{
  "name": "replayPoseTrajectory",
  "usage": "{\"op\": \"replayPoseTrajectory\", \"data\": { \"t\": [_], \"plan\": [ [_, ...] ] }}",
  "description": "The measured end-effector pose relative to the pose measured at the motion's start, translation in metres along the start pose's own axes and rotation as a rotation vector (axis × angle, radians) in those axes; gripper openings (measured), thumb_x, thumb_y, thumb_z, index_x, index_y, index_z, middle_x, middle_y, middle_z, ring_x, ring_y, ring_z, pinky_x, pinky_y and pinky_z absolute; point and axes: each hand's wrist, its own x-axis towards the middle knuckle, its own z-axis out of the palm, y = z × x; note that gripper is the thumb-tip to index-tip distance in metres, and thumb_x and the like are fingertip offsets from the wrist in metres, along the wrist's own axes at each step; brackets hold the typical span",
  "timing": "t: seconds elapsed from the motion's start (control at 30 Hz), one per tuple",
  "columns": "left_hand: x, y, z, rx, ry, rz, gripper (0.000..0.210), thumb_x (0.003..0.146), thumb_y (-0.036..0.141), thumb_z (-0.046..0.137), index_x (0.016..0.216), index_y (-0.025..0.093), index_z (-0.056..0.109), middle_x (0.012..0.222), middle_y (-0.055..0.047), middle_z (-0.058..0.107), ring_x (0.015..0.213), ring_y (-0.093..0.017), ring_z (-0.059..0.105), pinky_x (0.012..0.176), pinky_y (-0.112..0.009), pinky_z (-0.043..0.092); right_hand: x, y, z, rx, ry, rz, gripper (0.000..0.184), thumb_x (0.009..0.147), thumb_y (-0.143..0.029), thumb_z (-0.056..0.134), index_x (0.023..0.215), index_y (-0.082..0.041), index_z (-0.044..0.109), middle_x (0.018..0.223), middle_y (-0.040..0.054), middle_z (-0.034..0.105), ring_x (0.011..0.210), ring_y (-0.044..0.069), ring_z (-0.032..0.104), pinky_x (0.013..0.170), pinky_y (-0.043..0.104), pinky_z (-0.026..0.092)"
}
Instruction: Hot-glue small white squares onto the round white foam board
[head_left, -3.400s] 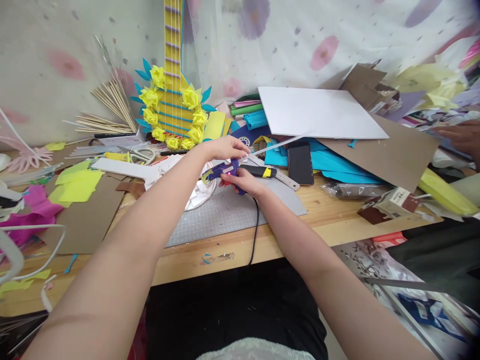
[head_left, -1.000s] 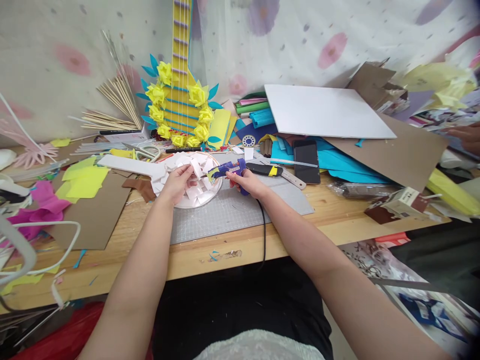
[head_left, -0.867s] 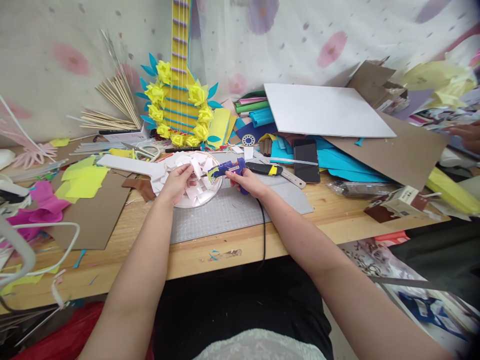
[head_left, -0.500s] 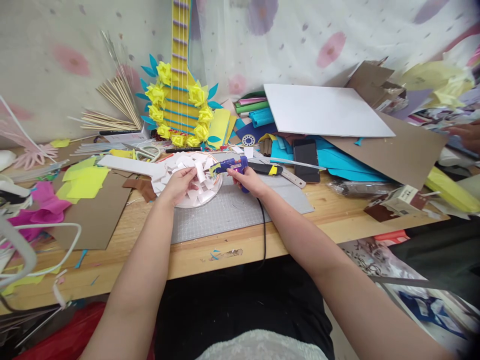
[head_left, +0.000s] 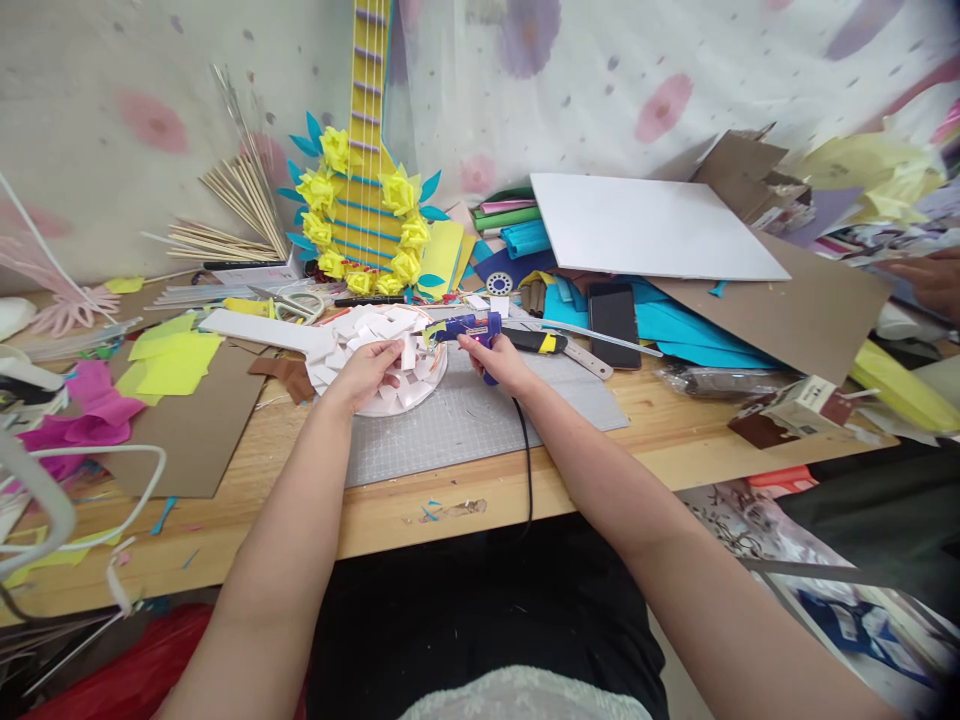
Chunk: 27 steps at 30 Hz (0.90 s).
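Observation:
My right hand is wrapped round a blue glue gun, whose nozzle points left. A long clear glue stick trails from its back, and a black cord hangs over the table edge. Close to the nozzle, my left hand pinches a small white strip. Under that hand lies a round white piece covered with several short white strips, with a long white neck reaching left. The round piece overlaps a grey cutting mat.
A yellow paper guitar with roses stands behind. Scissors, a utility knife, a steel ruler and a phone lie near. White board and cardboard are stacked right. At far right is another person's hand.
The glue gun's nozzle and the left hand's strip remain close together, with only a slight shift of both hands. The whole view has moved a little.

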Motion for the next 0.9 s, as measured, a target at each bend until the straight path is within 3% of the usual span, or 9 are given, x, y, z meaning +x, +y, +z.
{"op": "replayPoseTrajectory", "data": {
  "t": [0.37,0.6,0.9],
  "plan": [
    [0.003,-0.001,-0.003,-0.069,0.052,0.014,0.034,0.068,0.041,0.079,0.066,0.014,0.059,0.06,0.001,0.055,0.052,-0.008,0.05,0.041,-0.018,0.037,-0.009,-0.009,-0.002,0.008,-0.15,-0.077,0.053,0.065,-0.073,0.065,0.064,-0.022,0.054,0.048,-0.0027,0.046,0.047,0.011,0.043,0.048,0.027,0.039],
    [0.009,-0.006,-0.005,-0.098,0.057,0.026,0.032,0.069,0.039,0.079,0.066,0.013,0.059,0.058,0.001,0.056,0.051,-0.008,0.052,0.039,-0.016,0.035,-0.01,-0.013,-0.002,0.083,-0.219,-0.062,0.049,0.064,-0.066,0.07,0.072,-0.019,0.06,0.065,0.0023,0.063,0.054,0.01,0.05,0.046,0.024,0.042],
    [0.008,-0.009,-0.004,-0.089,0.05,0.028,0.033,0.065,0.04,0.081,0.071,0.012,0.065,0.065,-0.002,0.061,0.053,-0.008,0.052,0.039,-0.017,0.034,-0.011,-0.012,-0.004,0.064,-0.206,-0.071,0.049,0.065,-0.067,0.07,0.068,-0.02,0.057,0.058,0.0,0.057,0.051,0.01,0.049,0.048,0.025,0.043]
  ]
}}
